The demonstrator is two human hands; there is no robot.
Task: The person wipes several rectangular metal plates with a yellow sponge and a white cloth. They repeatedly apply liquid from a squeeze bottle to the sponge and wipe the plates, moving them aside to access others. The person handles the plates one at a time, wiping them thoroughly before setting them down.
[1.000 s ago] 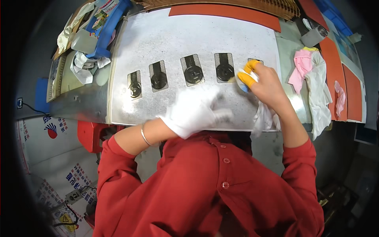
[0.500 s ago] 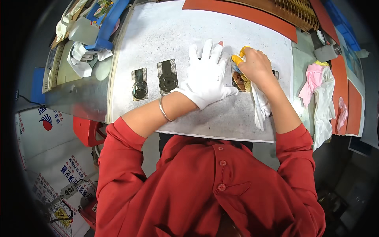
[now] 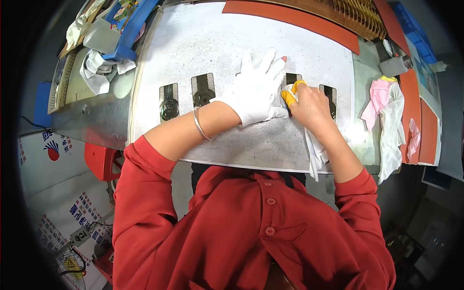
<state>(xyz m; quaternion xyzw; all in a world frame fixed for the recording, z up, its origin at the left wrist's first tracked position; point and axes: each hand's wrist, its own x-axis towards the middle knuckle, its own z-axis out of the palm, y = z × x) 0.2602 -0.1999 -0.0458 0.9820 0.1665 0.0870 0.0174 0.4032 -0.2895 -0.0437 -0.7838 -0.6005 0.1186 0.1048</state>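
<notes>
My left hand (image 3: 256,89), in a white glove, lies flat with fingers spread on the grey metal plate (image 3: 217,34), covering one of the dark round parts set in rectangular slots. My right hand (image 3: 309,104), bare with orange finger covers, grips a white cloth (image 3: 315,150) and presses it on the slot beside the left hand; the cloth's tail hangs over the plate's near edge. Two dark parts in slots (image 3: 168,101), (image 3: 203,90) lie uncovered to the left, and another slot (image 3: 330,96) shows to the right.
Pink and white cloths (image 3: 386,111) lie at the right of the bench. Crumpled white rags (image 3: 96,72) and a blue tray (image 3: 129,29) sit at the back left. An orange strip (image 3: 290,19) runs along the far edge. A red stool (image 3: 99,159) stands below left.
Both hands have shifted along the row of slots. The gloved left hand went from lying near the plate's front edge to flat over a slot, with the right hand's cloth staying close beside it.
</notes>
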